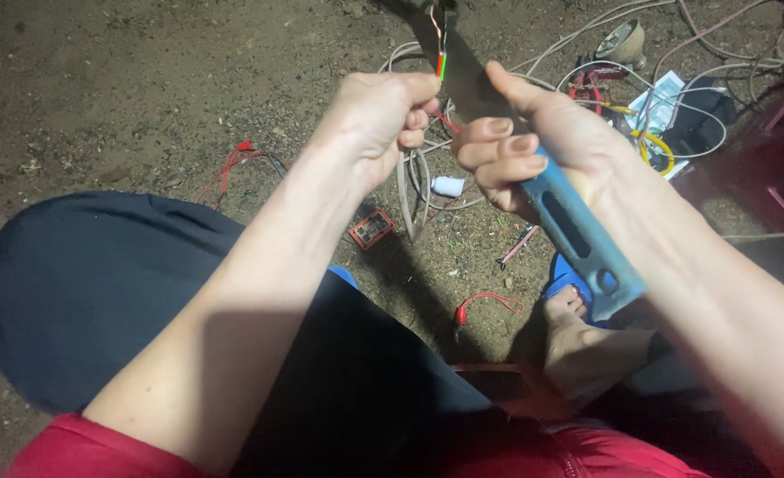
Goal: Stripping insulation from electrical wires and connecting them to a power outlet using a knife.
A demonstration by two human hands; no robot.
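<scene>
My left hand [383, 119] is closed around a thin cable whose red and green cores [441, 64] stick up above my thumb, with bare copper strands at the tip. My right hand [533, 146] grips a knife by its blue handle [578, 235]. The dark blade [463, 71] points up and away, lying right against the exposed wire ends. Both hands are held close together above the dirt ground, over my knees.
White cables [414, 190] tangle on the dirt beyond my hands. Also there are a small orange box [372, 228], red wire scraps [489, 303], a white plug piece [448, 186], a yellow tape roll [656, 150] and a lamp head [622, 40]. My foot in a blue sandal [569, 296] rests below.
</scene>
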